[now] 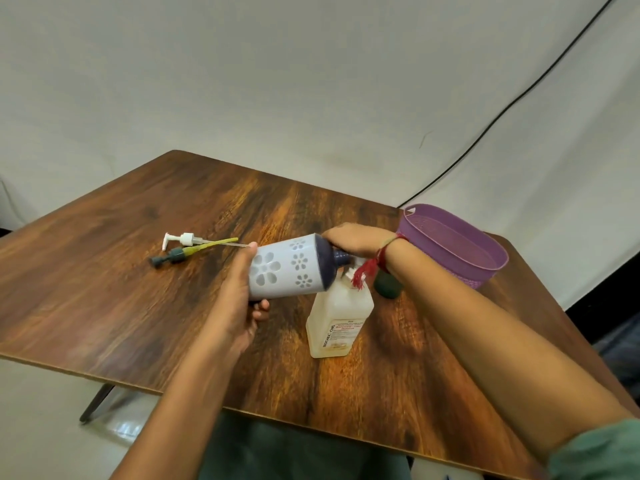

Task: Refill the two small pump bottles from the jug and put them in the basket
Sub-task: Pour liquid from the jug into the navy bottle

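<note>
The task was about midway. The left hand [239, 306] gripped the base of the flowered jug [291, 268] and the right hand [360, 240] curled over its shoulder, tipping the neck onto the mouth of the white labelled bottle [337, 320]. Whether liquid was flowing could not be told. The dark green bottle [388, 287] stood just beyond. Both pump heads [185, 239] lay far left. No bottle was in the purple basket [450, 237] at right.
</note>
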